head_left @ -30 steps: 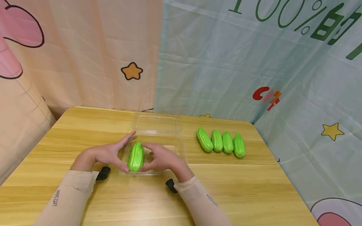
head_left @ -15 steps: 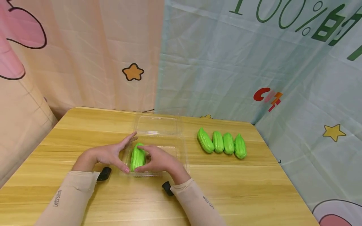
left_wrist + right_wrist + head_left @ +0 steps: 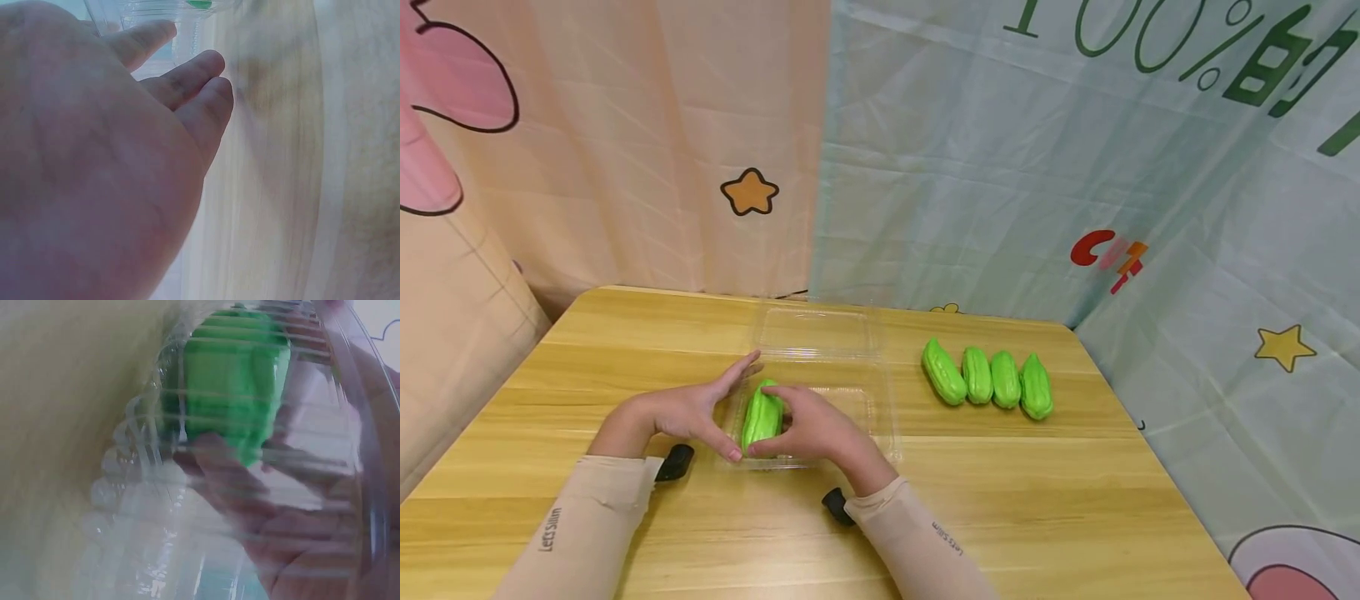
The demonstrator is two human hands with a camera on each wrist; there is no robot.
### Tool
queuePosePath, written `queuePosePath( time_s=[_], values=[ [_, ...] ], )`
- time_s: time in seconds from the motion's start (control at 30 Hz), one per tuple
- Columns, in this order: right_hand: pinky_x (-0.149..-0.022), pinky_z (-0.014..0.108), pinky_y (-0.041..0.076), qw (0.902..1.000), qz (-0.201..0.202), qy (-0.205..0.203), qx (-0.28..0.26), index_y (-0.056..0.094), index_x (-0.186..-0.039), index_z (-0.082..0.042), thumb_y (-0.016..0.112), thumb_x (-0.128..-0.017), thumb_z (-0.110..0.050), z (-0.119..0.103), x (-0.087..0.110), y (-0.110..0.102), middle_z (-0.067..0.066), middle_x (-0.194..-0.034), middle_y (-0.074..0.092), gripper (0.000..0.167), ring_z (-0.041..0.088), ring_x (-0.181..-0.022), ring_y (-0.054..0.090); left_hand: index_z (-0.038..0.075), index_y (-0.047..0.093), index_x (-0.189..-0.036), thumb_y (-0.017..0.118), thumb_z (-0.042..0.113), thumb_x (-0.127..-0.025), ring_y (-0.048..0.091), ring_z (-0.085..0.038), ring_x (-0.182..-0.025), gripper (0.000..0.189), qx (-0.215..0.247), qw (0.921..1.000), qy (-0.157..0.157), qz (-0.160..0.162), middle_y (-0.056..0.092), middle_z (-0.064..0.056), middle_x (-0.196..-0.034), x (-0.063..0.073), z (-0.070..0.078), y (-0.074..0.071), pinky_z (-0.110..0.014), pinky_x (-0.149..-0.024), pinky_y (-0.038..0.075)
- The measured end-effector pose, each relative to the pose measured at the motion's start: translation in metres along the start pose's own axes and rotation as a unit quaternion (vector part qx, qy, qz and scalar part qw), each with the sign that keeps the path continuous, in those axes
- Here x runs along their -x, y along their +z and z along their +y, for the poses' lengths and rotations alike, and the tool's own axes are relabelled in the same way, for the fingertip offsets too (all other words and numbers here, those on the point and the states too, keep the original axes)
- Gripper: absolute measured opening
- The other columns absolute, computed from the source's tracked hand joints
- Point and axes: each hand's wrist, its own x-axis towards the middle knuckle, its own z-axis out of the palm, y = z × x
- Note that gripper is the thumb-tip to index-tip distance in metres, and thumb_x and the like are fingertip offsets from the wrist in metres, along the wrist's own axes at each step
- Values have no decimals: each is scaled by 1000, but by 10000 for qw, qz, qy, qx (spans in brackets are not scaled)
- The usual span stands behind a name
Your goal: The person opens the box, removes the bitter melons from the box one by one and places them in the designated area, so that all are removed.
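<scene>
A bright green, ribbed gourd (image 3: 762,418) lies lengthwise along the left side of a clear plastic clamshell box (image 3: 850,417). My right hand (image 3: 808,425) reaches into the box and grips the gourd from its right side, thumb at the near end and index finger near the far tip. Through the clear wall in the right wrist view, fingers (image 3: 231,469) press against the gourd (image 3: 234,381). Spread along the box's left wall is my left hand (image 3: 700,408), thumb at the near left corner. Its fingers (image 3: 203,112) look fairly straight beside the box in the left wrist view.
The box's lid (image 3: 816,329) lies folded back behind it, toward the table's far edge. Several more green gourds (image 3: 977,375) stand in a row to the right on the wooden table (image 3: 1037,500). Printed curtains (image 3: 962,167) hang close around the back and right.
My right hand has shifted slightly left and toward the near end, with its thumb now further across the gourd. The gourd moved a little right, then back left. The left hand stays at the box.
</scene>
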Motion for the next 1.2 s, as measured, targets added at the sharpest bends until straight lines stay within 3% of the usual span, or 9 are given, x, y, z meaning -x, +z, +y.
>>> queuePosePath(
  time_s=[0.4, 0.8, 1.0, 1.2],
  values=[
    [-83, 19, 47, 9994, 217, 260, 50, 47, -149, -5, 88, -80, -33, -4, -1, 8, -2, -121, 61, 85, 5, -94, 55, 16, -20, -159, 91, 21, -75, -11, -48, -147, 140, -63, 9999, -109, -3, -13, -19, -165, 3, 5, -1, -72, -110, 4],
    [-84, 22, 49, 9989, 144, 421, -126, 48, -148, -10, 88, -80, -33, -7, 3, 0, -2, -125, 60, 82, 9, -102, 59, 15, -20, -159, 91, 20, -74, -11, -49, -147, 140, -110, 9997, -208, 12, -13, -19, -165, 6, 5, -3, -73, -110, 3],
    [-82, 22, 52, 9964, 187, 517, -649, 47, -149, -11, 89, -79, -28, -8, 8, -9, 3, -138, 56, 83, 23, -115, 62, 14, -20, -158, 92, 20, -74, -12, -50, -146, 140, -81, 9995, -303, -10, -15, -22, -164, 6, 6, -3, -74, -109, 3],
    [-82, 23, 53, 9923, 256, 391, -1144, 47, -150, -13, 88, -80, -24, -7, 13, -20, 2, -140, 53, 81, 25, -119, 61, 14, -19, -159, 92, 21, -74, -10, -51, -146, 140, -137, 9992, -363, 23, -16, -24, -163, 7, 7, -3, -74, -109, 5]
  ],
)
